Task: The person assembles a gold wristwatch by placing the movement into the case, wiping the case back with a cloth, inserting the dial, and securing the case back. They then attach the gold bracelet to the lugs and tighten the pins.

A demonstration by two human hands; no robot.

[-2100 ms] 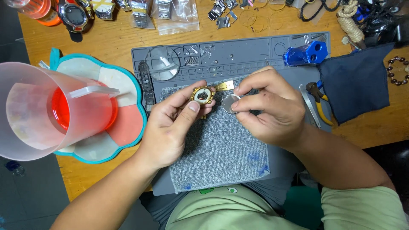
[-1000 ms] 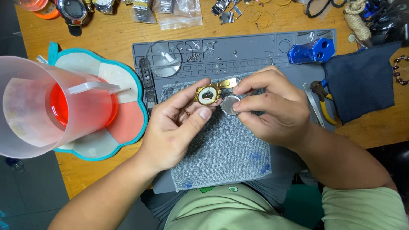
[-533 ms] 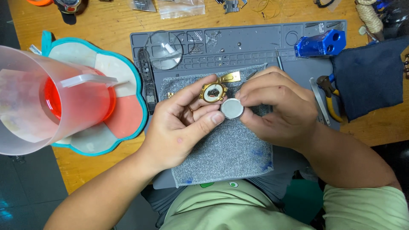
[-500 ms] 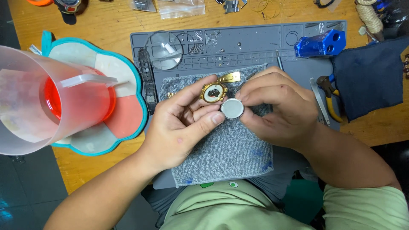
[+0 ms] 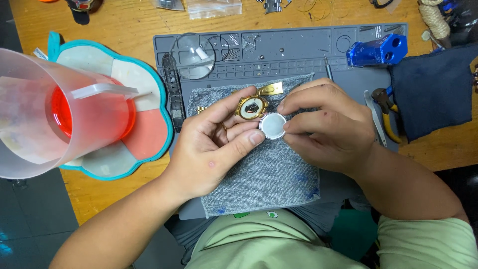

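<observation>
I have the gold watch case [image 5: 252, 107] pinched in my left hand [image 5: 214, 144], forefinger curved over its top edge and thumb [image 5: 244, 142] pressed in from below, with its open back and the movement inside facing up at me. My right hand [image 5: 328, 127] grips the round silver case back [image 5: 272, 125] between thumb and forefinger; the disc sits just below and to the right of the case, touching the tip of my left thumb. Both hands hover over the grey cloth [image 5: 269, 179] on the grey work mat [image 5: 298, 45], which lies on the wooden bench [image 5: 124, 25].

I judge this as the step of bringing the back cover to the case, not yet seated. The next move calls for lining the disc squarely over the opening and keeping it level while my left fingers hold the case steady.
</observation>
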